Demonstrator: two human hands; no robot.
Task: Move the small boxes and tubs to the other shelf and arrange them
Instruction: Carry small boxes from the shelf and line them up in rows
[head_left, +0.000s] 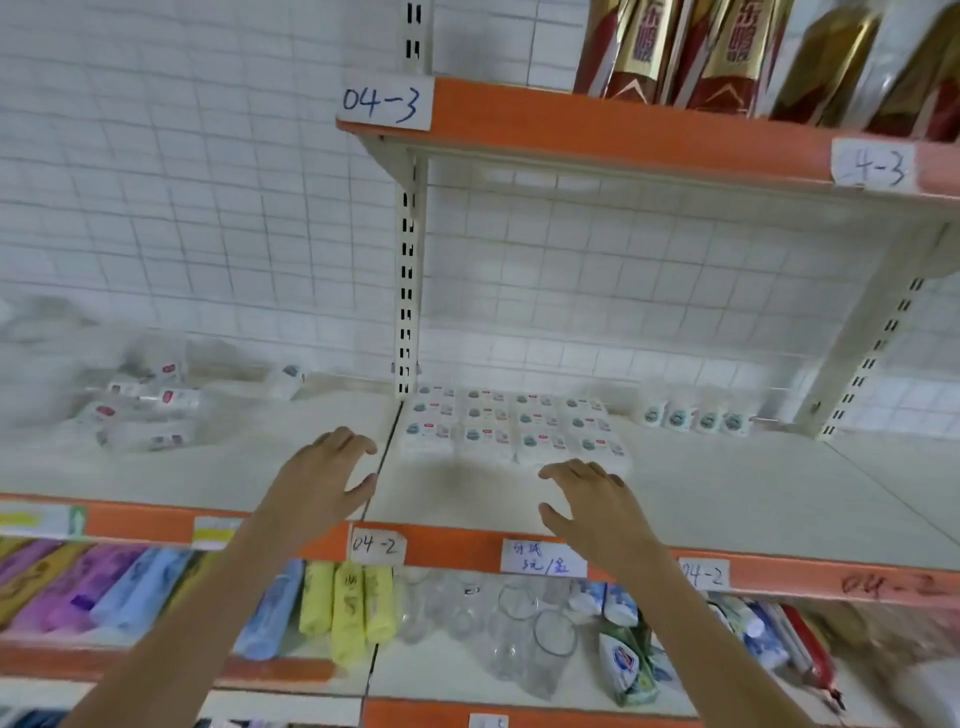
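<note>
Both hands are released, holding nothing: the right hand (592, 499) just below the boxes (511, 428), the left hand (324, 478) beside them.

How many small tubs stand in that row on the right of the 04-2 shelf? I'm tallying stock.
4, side by side right of the block of small boxes, near the back wall: first, second, third, fourth. More behind could be hidden.

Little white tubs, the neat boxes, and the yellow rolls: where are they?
Little white tubs (693, 415), head view, on a middle tub's front.
Neat boxes (511, 426), head view, on the block's middle.
Yellow rolls (348, 605), head view, on the middle roll.
</note>
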